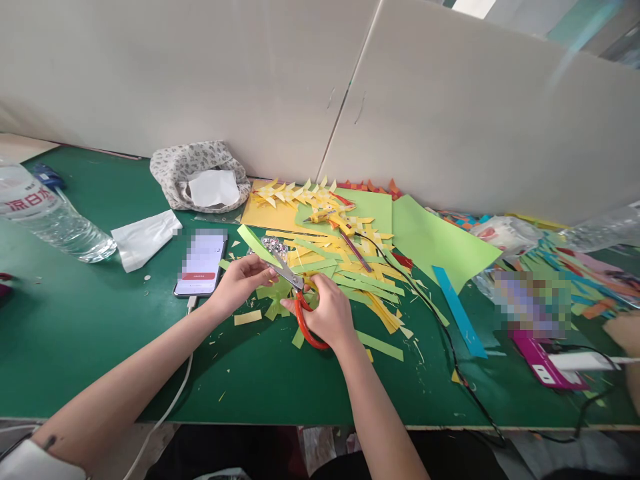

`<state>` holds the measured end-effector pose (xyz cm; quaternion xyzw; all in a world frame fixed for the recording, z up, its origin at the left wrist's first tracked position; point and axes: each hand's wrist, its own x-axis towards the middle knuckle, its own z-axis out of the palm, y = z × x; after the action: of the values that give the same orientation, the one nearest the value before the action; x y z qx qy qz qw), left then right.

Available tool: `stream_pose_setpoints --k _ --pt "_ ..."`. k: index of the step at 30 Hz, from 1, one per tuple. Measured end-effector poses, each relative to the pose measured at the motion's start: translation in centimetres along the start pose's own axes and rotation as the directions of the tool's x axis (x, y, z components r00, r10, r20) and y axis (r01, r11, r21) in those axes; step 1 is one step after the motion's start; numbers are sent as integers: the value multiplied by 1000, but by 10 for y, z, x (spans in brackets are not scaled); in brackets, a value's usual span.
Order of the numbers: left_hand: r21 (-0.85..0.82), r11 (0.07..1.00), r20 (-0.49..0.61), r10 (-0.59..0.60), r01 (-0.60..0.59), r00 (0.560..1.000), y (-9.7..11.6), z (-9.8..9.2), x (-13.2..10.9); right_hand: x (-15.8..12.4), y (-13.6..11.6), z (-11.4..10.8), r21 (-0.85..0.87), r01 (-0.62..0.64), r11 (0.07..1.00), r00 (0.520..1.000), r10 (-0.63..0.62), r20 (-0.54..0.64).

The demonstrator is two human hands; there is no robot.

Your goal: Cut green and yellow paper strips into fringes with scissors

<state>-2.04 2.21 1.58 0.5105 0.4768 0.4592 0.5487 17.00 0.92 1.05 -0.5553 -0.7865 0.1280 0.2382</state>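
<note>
My right hand [327, 313] is closed round the red handles of a pair of scissors [293, 287], whose blades point up and left. My left hand [243, 280] pinches a light green paper strip [255, 243] that runs up-left from the blades. Both hands hover over a heap of yellow and green paper strips [350, 270] on the green table [75, 333]. A woven yellow paper piece [295, 193] lies behind the heap, on a yellow sheet.
A phone [201, 262] with a white cable lies left of my left hand. A water bottle [47, 217], a tissue [145, 239] and a patterned cloth pouch [200, 175] sit at the left. A yellow glue gun [325, 217], green sheets [440, 243], a blue strip [457, 310] and another person's hand [625, 333] are right.
</note>
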Motion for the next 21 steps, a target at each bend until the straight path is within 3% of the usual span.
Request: stream_pose_setpoints --k 16,21 --pt "-147 989 43 -1 7 999 1 1 -1 0 -2 -1 42 -23 999 1000 23 -3" --pt "-127 992 21 -3 5 1000 2 3 -2 -1 -1 0 30 -9 1000 1000 10 -29"
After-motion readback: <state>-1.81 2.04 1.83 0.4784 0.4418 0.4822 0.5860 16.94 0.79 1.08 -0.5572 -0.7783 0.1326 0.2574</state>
